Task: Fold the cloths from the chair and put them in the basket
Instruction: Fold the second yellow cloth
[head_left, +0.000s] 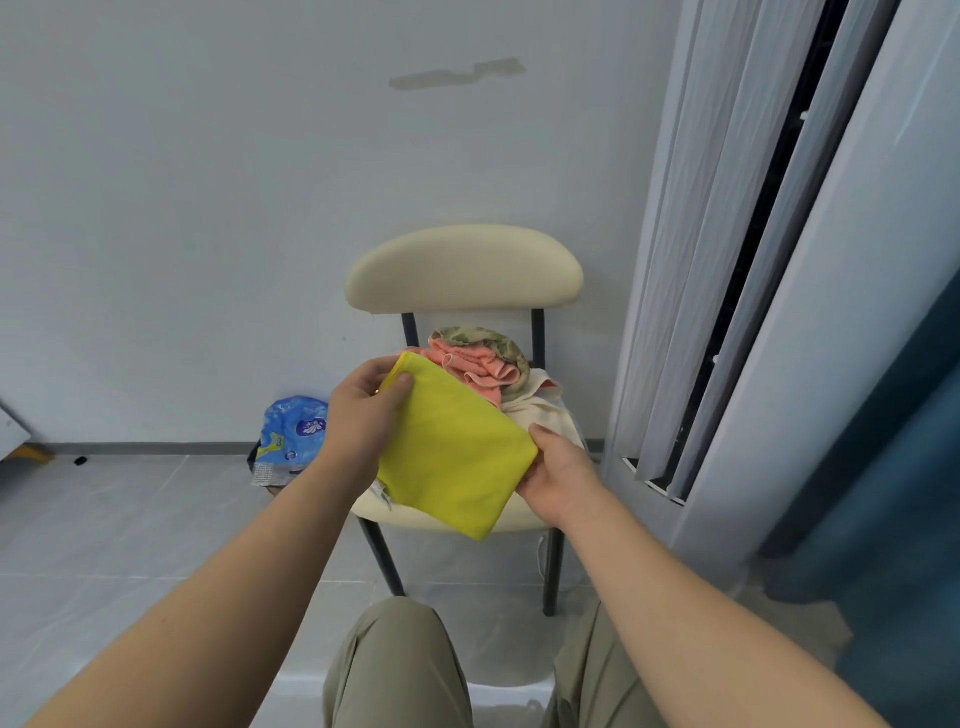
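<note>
Pale wall (208, 156), grey tiled floor (130, 519), cream chair (462, 270) under cloths (478, 358); left hand (358, 410), right hand (561, 473), grips tight on yellow cloth (452, 447).

A pale wall (208, 182) meets grey tiled floor (130, 519); pleated white curtains (727, 260) hang at right.
</note>
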